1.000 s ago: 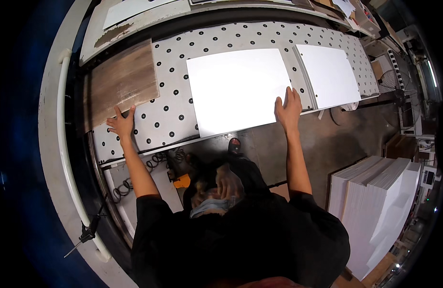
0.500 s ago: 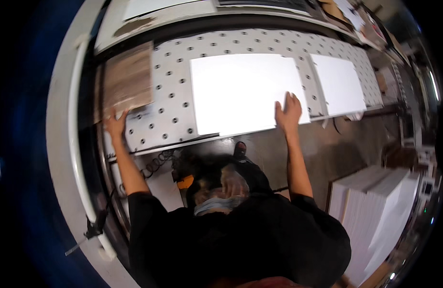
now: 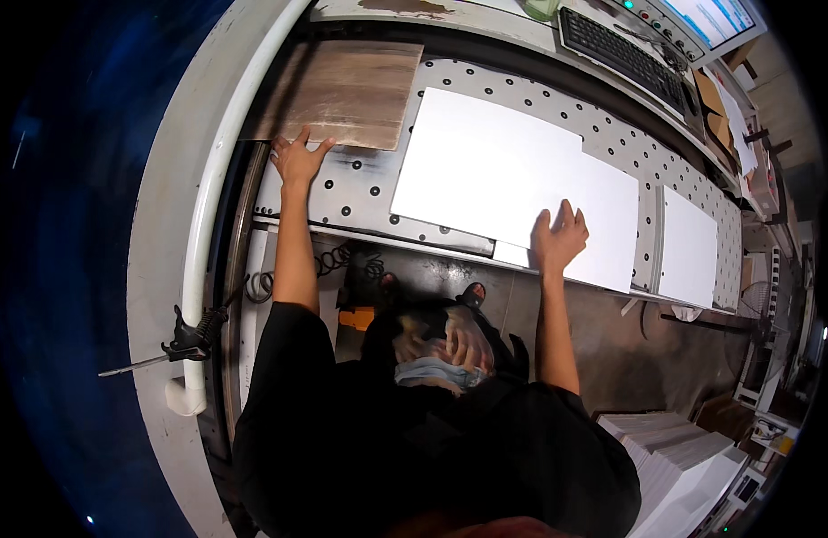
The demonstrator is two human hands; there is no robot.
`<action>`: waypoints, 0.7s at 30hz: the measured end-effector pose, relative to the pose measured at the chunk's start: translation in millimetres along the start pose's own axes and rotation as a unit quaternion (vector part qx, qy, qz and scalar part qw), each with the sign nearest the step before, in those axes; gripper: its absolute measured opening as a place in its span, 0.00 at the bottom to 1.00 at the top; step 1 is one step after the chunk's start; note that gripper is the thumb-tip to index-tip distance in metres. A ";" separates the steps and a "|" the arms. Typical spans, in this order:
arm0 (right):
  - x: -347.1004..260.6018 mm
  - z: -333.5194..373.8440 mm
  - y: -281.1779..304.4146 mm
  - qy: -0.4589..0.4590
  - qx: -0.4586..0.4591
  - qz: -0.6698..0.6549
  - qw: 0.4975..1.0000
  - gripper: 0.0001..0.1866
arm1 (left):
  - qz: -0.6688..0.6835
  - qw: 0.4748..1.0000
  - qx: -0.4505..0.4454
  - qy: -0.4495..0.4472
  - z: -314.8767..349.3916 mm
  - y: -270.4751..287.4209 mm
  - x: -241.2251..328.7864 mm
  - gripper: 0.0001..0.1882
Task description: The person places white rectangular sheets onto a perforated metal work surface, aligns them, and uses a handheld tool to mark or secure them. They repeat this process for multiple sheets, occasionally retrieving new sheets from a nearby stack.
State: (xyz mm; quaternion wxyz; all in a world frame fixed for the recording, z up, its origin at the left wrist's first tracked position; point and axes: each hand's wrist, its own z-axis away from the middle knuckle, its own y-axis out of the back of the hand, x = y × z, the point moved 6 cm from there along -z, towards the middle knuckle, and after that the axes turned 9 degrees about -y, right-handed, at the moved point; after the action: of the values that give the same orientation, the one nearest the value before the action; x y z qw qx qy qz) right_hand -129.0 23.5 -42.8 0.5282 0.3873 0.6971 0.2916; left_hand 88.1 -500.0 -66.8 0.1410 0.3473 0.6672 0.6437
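My left hand [image 3: 297, 162] lies with fingers spread at the near edge of a brown wood-grain board [image 3: 346, 94] at the table's left end. My right hand [image 3: 560, 238] is open, its fingertips resting on a large white sheet [image 3: 485, 161]. That sheet overlaps another white sheet [image 3: 608, 229], which sticks out to its right and along part of the near edge. Both lie on a pale machine table [image 3: 364, 170] dotted with small dark round fittings. How thick the sheets are, I cannot tell.
A separate white stack [image 3: 687, 251] sits farther right on the table. Beyond it are a keyboard [image 3: 622, 56] and screen [image 3: 714, 22]. A white rail [image 3: 218, 179] with a black-handled tool [image 3: 194, 334] runs along the left. Tall stacked white sheets [image 3: 678, 457] stand at lower right.
The upper white sheet has slid left over the one beneath, with my right hand on it. The view has turned, bringing the keyboard and screen in. My left hand stays at the wood-grain board's edge.
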 end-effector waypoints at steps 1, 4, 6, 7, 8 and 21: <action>-15.7 3.1 -4.7 0.004 -0.003 -0.010 1.000 0.30 | 0.010 1.000 0.006 0.002 -1.2 0.2 -2.1 0.47; -61.3 9.1 -24.5 0.051 -0.061 -0.063 0.995 0.30 | 0.014 1.000 0.026 -0.005 -5.4 8.1 -0.1 0.40; -91.8 9.3 -42.2 0.135 -0.159 -0.130 0.969 0.33 | 0.168 0.986 -0.008 0.020 -9.0 17.2 -14.2 0.40; -116.8 15.0 -44.9 0.169 -0.211 -0.173 0.947 0.33 | 0.238 0.970 -0.024 0.036 -8.3 22.1 -32.7 0.40; -136.5 20.8 -47.3 0.157 -0.248 -0.204 0.934 0.33 | 0.326 0.945 0.034 0.003 -10.7 19.9 -58.4 0.40; -167.6 118.6 -75.0 0.282 -0.222 -0.118 0.926 0.28 | 0.094 0.993 0.065 0.038 95.8 -20.3 15.0 0.54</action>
State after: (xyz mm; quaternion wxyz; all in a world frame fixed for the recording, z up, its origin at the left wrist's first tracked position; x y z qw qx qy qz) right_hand -8.4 -158.7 -50.6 0.4127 0.0770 0.7753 0.4720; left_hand 132.5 -416.0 -94.9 0.0316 0.3926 0.6767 0.6220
